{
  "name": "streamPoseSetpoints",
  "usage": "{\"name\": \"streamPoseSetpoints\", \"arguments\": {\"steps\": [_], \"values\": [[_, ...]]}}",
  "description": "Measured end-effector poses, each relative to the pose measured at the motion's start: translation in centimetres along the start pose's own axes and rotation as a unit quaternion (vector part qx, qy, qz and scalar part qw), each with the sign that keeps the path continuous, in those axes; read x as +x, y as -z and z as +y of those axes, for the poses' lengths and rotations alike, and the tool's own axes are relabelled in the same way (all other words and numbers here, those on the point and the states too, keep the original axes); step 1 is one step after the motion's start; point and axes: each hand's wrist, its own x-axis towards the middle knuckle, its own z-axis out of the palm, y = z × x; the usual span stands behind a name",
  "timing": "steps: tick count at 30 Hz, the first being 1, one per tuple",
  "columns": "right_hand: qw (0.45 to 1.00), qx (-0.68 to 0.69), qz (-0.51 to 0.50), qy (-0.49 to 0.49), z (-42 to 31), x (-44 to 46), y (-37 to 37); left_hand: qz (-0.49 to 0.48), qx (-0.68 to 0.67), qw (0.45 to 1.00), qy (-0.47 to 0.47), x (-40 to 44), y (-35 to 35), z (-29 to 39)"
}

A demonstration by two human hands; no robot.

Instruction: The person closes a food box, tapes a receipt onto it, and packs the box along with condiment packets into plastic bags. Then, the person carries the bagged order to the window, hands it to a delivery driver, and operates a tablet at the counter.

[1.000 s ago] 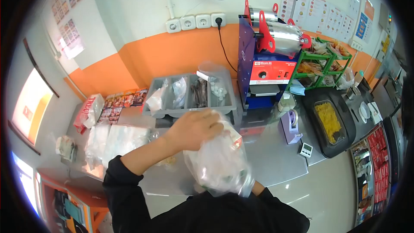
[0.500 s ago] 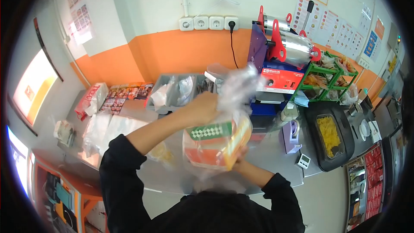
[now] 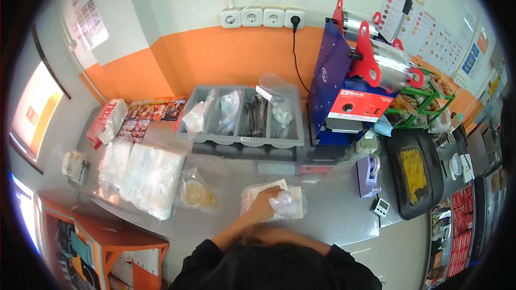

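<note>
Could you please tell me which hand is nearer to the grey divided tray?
Left. The left hand is at the clear plastic bag, on the near side of the grey divided tray; the right hand is farther back, closer to the body.

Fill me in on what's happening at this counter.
A person in black sleeves stands at a metal counter, with the left hand at the bunched clear plastic over a pale package. The right hand is close by, partly hidden, so its grip can't be made out. To the left lie a small bag with yellowish contents and a pile of clear bags; a divided gray tray sits behind.
</note>
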Motion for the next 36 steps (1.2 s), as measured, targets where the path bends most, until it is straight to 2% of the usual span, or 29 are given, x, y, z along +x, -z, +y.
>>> {"name": "streamPoseSetpoints", "arguments": {"steps": [1, 2, 3, 4, 5, 6, 7, 8, 10, 12, 13, 15, 16, 17, 19, 20, 21, 23, 24, 25, 27, 28, 30, 31, 32, 33, 34, 36], "values": [[0.995, 0.033, -0.086, -0.030, -1.6, -1.5, 3.3, 0.040, -0.004, 0.999, 0.005, 0.0, -0.3, -0.6], [0.981, 0.065, -0.173, -0.060, -4.5, -3.1, 8.0, 0.020, -0.014, 1.000, 0.018, 0.5, 0.2, 0.2], [0.938, 0.199, -0.129, -0.252, -7.0, -4.9, 12.1, 0.024, -0.015, 0.999, 0.020, 0.9, 0.8, 0.9], [0.936, 0.225, -0.038, -0.268, -5.8, -6.6, 15.0, 0.012, -0.042, 0.998, 0.042, 1.3, 1.5, 1.6], [0.975, 0.097, 0.066, -0.188, -5.3, -7.1, 18.6, -0.001, -0.072, 0.995, 0.066, 1.5, 1.9, 2.1], [0.924, 0.101, 0.215, -0.300, -3.5, -7.1, 20.1, -0.008, -0.059, 0.996, 0.064, 1.7, 2.3, 2.3], [0.892, 0.083, 0.357, -0.265, -1.3, -5.5, 22.0, -0.006, -0.064, 0.996, 0.067, 1.9, 2.5, 2.2], [0.862, 0.058, 0.439, -0.248, 1.8, -3.8, 23.8, -0.012, -0.059, 0.998, 0.034, 2.0, 2.7, 2.0], [0.809, 0.087, 0.509, -0.280, 6.4, 1.0, 26.3, -0.013, -0.052, 0.999, 0.003, 2.2, 2.9, 1.2], [0.804, 0.056, 0.393, -0.443, 11.9, 4.5, 28.4, -0.121, -0.018, 0.993, -0.001, 2.4, 2.8, 0.2], [0.807, 0.056, 0.388, -0.441, 12.4, 6.1, 29.1, -0.116, -0.017, 0.993, 0.003, 2.6, 3.1, 0.0], [0.713, -0.050, 0.403, -0.572, 13.2, 8.7, 29.7, -0.181, -0.071, 0.980, 0.037, 3.1, 4.1, -0.6], [0.719, -0.052, 0.395, -0.570, 13.5, 9.3, 29.5, -0.238, -0.118, 0.962, 0.061, 3.9, 5.2, -0.9], [0.704, -0.054, 0.410, -0.577, 13.6, 9.7, 29.6, -0.230, -0.117, 0.964, 0.066, 3.7, 5.4, -1.7], [0.691, -0.058, 0.424, -0.583, 13.9, 9.9, 29.6, -0.249, -0.303, 0.920, -0.015, 3.5, 5.3, -4.2], [0.683, -0.067, 0.434, -0.583, 14.0, 9.7, 29.5, -0.277, -0.340, 0.899, -0.014, 3.4, 5.1, -5.0], [0.674, -0.074, 0.447, -0.584, 14.2, 9.4, 29.3, -0.276, -0.339, 0.899, -0.015, 3.6, 5.4, -4.9], [0.675, -0.111, 0.439, -0.582, 14.8, 9.0, 29.1, -0.316, -0.385, 0.866, 0.043, 4.0, 6.0, -4.4], [0.674, -0.147, 0.430, -0.582, 15.5, 8.7, 29.1, -0.317, -0.384, 0.866, 0.041, 4.0, 5.9, -4.5], [0.674, -0.147, 0.432, -0.581, 17.4, 8.0, 29.2, -0.296, -0.349, 0.889, 0.023, 4.1, 5.9, -4.6], [0.708, -0.175, 0.412, -0.547, 21.4, 6.2, 29.6, -0.276, -0.313, 0.909, 0.005, 4.0, 5.8, -4.3], [0.707, -0.175, 0.414, -0.547, 19.2, 6.3, 29.7, -0.259, -0.280, 0.924, 0.014, 4.1, 5.9, -3.7], [0.788, 0.030, 0.422, -0.447, 13.6, 6.0, 30.2, -0.244, -0.245, 0.938, 0.019, 4.3, 6.4, -2.3], [0.786, 0.028, 0.426, -0.447, 11.5, 5.7, 30.3, -0.221, -0.204, 0.954, 0.008, 4.1, 6.9, -1.4], [0.821, 0.070, 0.410, -0.392, 9.7, 5.1, 30.3, -0.198, -0.163, 0.966, -0.004, 3.9, 7.1, -0.9], [0.849, 0.111, 0.392, -0.335, 7.9, 4.5, 30.1, -0.202, -0.166, 0.965, -0.008, 3.6, 6.6, -1.3], [0.846, 0.110, 0.398, -0.338, 6.1, 3.8, 29.8, -0.199, -0.160, 0.967, -0.015, 3.1, 5.9, -2.1], [0.874, 0.218, 0.335, -0.274, 2.5, 2.4, 28.5, -0.203, -0.159, 0.966, -0.026, 2.1, 5.3, -2.4]]}}
